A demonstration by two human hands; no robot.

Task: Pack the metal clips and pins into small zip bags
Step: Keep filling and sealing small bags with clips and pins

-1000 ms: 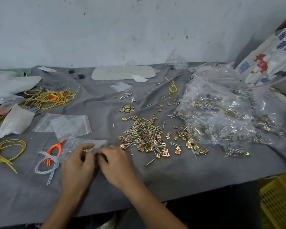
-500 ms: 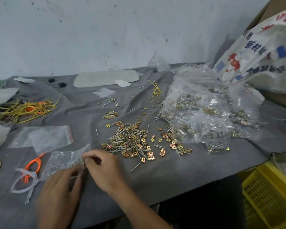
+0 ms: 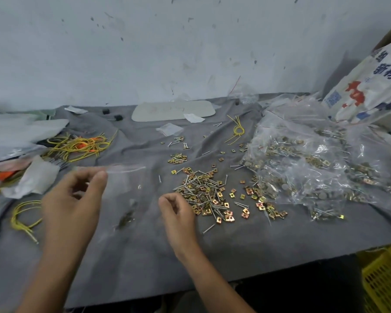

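My left hand [image 3: 75, 199] is raised above the grey cloth and pinches the top corner of a small clear zip bag [image 3: 122, 190]. The bag hangs blurred, with a few dark clips and pins low inside it. My right hand [image 3: 176, 211] hovers apart from the bag at the left edge of the loose pile of brass clips and steel pins [image 3: 203, 193]. Its fingers are loosely curled and nothing shows between them.
A big clear bag of filled packs [image 3: 307, 163] lies at the right under a printed white sack [image 3: 370, 86]. Yellow and orange ties [image 3: 77, 145] and empty bags [image 3: 36, 177] lie at the left. A yellow crate [image 3: 384, 279] stands below the table's front right edge.
Both hands were together on the zip bag on the cloth. Now my left hand has lifted the bag, and my right hand has let go and moved right to the pile.
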